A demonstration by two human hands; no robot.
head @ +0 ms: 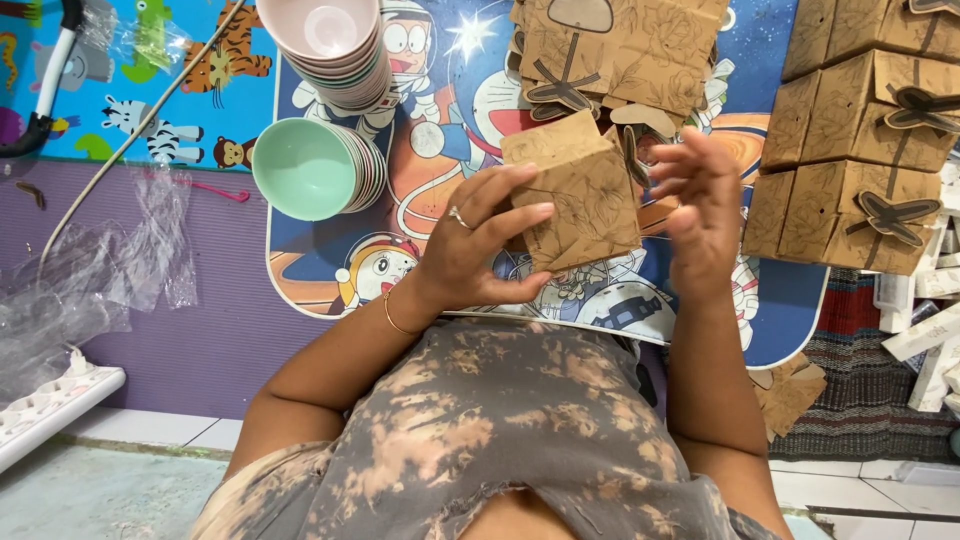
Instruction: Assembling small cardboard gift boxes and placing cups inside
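Two hands work one brown paper box (572,195) above the cartoon table (330,265). Your left hand (478,245) clamps it; right hand (700,205) fingers apart beside it. Squeezing risks creasing it.

Matt kraft-paper box (572,192), glossy plastic bowls (318,167)

Upper centre of frame: stack of pink bowls (335,45); below it, stack of bowls (318,168), innermost mint green. Both rest on cartoon-print table (330,262). Right edge: finished brown boxes (850,150) stacked, dark bow tabs. Left: crumpled clear plastic wrap (90,270) on purple mat (190,330). Lower left: white power strip (55,405).
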